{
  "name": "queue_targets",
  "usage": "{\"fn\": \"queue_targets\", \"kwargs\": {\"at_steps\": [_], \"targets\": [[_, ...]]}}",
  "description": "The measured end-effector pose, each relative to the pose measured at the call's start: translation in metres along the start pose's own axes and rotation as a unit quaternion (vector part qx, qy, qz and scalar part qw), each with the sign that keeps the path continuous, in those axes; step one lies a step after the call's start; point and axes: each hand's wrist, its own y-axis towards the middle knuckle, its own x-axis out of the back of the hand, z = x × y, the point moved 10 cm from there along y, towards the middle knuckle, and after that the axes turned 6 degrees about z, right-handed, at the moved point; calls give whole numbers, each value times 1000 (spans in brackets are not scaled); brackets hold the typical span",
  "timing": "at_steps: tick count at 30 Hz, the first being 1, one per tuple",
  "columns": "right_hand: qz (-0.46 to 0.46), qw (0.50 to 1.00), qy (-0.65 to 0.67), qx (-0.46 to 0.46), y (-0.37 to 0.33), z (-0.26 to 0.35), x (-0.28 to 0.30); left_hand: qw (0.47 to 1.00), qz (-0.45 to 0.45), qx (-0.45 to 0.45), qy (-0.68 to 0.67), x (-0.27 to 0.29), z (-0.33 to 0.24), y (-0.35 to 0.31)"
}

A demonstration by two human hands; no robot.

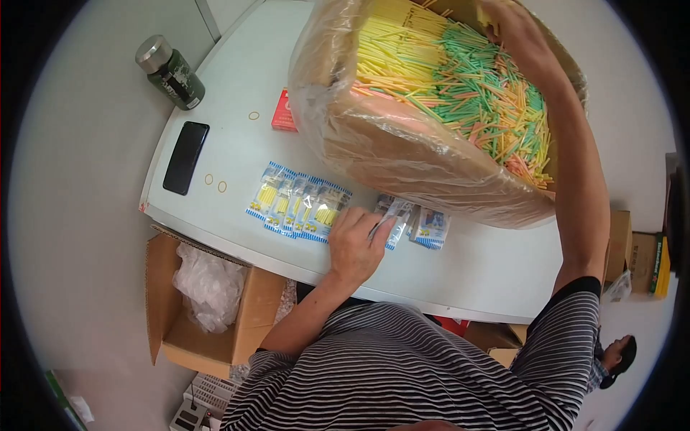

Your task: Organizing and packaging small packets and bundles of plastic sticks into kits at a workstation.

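Yellow and green sticks [467, 79] lay in the carton [402, 161], where I couldn't tell what your right hand [514, 34] grasped, while your left hand [356, 246] pinched a clear packet [394, 224] beside its near wall, which slackening fingers might have dropped

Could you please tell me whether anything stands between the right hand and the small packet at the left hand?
Yes: the near wall of the cardboard box, draped in clear plastic. The right hand is at the box's far side, beyond the coloured sticks; the small packet is at the left hand, outside that wall.
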Motion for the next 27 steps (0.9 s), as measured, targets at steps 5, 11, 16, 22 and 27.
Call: {"fn": "queue_targets", "kwargs": {"at_steps": [5,11,16,22,27], "targets": [[99,819,564,-14,-107,17,15,989,-21,18,-144,29,-17,-15],[81,675,725,-110,-286,16,-50,834,12,201,-514,12,-19,-16],[192,506,810,-228,-369,42,-176,781,142,244,-557,-57,-48,-8],[149,391,868,-267,-389,24,-221,789,281,267,-476,-118,-49,-46],[103,647,711,-257,-386,-15,-192,857,127,186,-463,-85,-28,-25]]}}
